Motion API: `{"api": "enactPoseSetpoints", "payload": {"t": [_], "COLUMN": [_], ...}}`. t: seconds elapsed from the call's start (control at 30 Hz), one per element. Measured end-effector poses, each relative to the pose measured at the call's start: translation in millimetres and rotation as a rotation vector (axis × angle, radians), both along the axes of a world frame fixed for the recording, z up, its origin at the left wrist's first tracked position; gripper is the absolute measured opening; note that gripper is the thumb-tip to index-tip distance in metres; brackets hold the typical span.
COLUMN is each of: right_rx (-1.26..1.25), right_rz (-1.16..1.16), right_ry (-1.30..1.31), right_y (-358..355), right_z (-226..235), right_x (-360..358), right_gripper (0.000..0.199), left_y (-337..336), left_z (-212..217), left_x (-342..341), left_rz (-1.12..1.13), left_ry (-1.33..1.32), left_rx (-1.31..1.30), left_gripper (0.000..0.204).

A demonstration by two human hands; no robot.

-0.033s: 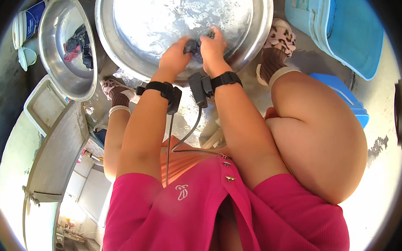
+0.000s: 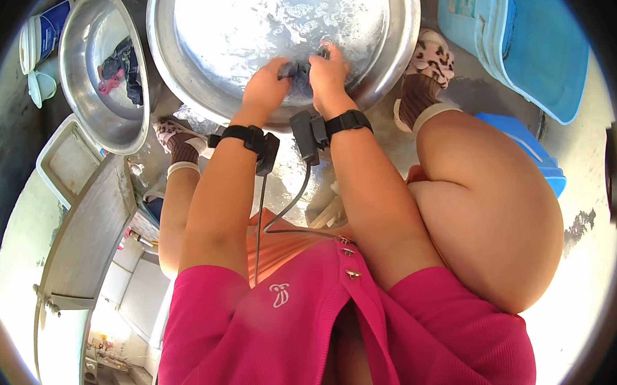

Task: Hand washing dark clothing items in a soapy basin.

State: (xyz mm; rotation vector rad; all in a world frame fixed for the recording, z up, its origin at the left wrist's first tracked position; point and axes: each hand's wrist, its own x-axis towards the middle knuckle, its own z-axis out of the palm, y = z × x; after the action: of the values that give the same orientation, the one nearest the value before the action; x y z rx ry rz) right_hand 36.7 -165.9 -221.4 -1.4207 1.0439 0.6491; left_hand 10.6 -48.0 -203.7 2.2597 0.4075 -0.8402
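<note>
Soapy water fills the large metal basin (image 2: 161,58) in front of me. At its near side I grip a dark, wet piece of cloth (image 2: 298,74), bunched between my hands; its exact kind is hard to make out. My left hand (image 2: 266,86) is closed on the cloth's left part. The right part is wrapped in the fingers of my right hand (image 2: 327,75), and a bit of dark fabric shows above the thumb. Both wrists hang over the near rim, each wearing a black strap with a small cabled device.
A second metal basin (image 2: 77,99) to the left holds dark and pink clothes (image 2: 127,69). Farther left are a white-and-blue bucket (image 2: 37,42) and a pale tray (image 2: 69,161). Large blue tubs (image 2: 547,51) stand at the right, with a blue plastic piece (image 2: 523,145) below. My slippered feet flank the basin.
My left hand has shifted very slightly left, and a bit more of the dark cloth shows stretched between the hands. My right hand has barely moved.
</note>
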Motion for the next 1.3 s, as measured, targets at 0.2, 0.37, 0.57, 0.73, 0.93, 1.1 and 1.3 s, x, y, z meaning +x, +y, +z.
{"api": "enactPoseSetpoints", "payload": {"t": [0.2, 0.37, 0.57, 0.73, 0.93, 1.1, 1.3], "right_rx": [0.509, 0.94, 0.635, 0.085, -0.029, 0.595, 0.79], "right_rz": [-0.232, -0.419, -0.362, -0.2, 0.131, -0.001, -0.028], "right_ry": [0.143, 0.162, 0.111, -0.159, -0.14, 0.246, 0.203], "right_y": [-8, 0, 2, 8, -3, -8, 9], "right_z": [10, 9, -4, 0, -14, 23, 35], "right_x": [2, 4, 2, 1, -8, 6, 8], "right_gripper": [0.033, 0.029, 0.023, 0.033, 0.048, 0.031, 0.043], "left_y": [4, 3, 7, 7, 5, 6, -13], "left_z": [50, 59, 38, 11, -6, 38, 50], "left_x": [10, -6, -11, -27, -5, 9, -12], "left_rz": [0.513, 0.291, -0.026, -0.364, 0.583, 1.168, -0.074], "left_ry": [0.104, 0.05, -0.041, -0.232, 0.257, 0.139, -0.525], "left_rx": [-0.741, -0.757, -0.474, 0.471, -0.23, -0.984, 0.127], "left_gripper": [0.025, 0.023, 0.022, 0.017, 0.02, 0.025, 0.032]}}
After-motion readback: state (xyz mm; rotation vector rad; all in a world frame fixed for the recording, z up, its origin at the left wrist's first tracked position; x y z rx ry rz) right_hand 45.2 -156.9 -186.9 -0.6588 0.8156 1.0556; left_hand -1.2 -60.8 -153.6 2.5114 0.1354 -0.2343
